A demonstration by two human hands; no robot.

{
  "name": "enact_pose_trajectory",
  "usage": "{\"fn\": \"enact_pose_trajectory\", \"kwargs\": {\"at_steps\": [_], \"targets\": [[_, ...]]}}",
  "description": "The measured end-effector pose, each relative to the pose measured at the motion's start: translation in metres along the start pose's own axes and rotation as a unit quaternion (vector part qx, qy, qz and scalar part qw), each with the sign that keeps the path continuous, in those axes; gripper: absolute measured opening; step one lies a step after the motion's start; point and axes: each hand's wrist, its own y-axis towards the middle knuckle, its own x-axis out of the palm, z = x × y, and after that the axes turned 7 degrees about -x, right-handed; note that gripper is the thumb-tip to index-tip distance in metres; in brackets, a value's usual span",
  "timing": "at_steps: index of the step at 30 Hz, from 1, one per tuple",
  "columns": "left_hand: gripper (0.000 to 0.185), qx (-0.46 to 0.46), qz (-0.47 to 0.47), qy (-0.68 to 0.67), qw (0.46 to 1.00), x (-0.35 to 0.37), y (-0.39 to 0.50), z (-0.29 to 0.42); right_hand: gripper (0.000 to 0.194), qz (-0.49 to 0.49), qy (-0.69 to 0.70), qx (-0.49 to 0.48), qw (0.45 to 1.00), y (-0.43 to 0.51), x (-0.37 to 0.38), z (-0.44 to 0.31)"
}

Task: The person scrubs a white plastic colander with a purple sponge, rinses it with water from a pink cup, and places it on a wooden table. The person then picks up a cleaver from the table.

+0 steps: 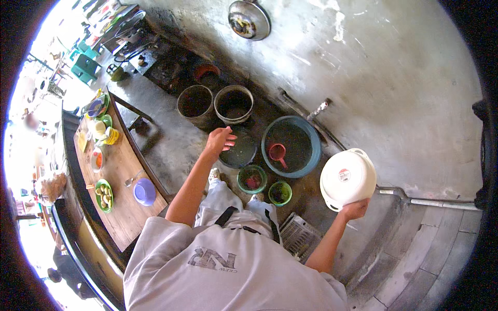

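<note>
My right hand (355, 210) grips the rim of a white plastic basin (348, 182) with two handles. It is held up at the right, its underside with a round label facing me. My left hand (221, 140) hovers with nothing in it, fingers loosely bent, over a dark round basin (238, 151) on the floor. Between the hands stands a large blue tub (319, 149) of dark water, with a red dipper (277, 152) in it. Closer to my feet are a small green bucket (252, 167) with something reddish inside and a lime-green container (287, 200).
Two large pails (194, 88) stand against the wall beyond the basin. At left, a wooden table (136, 221) bears a purple bowl (144, 192), a spoon (133, 178) and a green plate (109, 208). A grey plastic crate (299, 235) lies by my right leg. Pipes (443, 204) run along the wall.
</note>
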Motion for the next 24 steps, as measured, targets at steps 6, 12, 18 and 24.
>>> {"fn": "enact_pose_trajectory", "kwargs": {"at_steps": [6,12,18,24], "targets": [[0.042,-0.016,-0.084,-0.032,0.996,-0.012,0.010,0.005,0.052,-0.078,0.103,0.044,0.991,-0.077,0.051,-0.056],[0.032,0.028,-0.220,0.022,0.975,-0.066,0.028,0.027,0.056,-0.105,0.119,0.082,0.984,-0.157,0.107,-0.104],[0.024,0.175,-0.041,-0.093,0.979,-0.209,0.071,0.086,0.071,-0.043,0.089,0.164,0.982,-0.167,0.140,-0.135],[0.025,0.199,0.053,-0.160,0.965,-0.283,0.086,0.107,0.062,-0.154,0.185,0.195,0.951,-0.231,0.193,-0.159]]}}
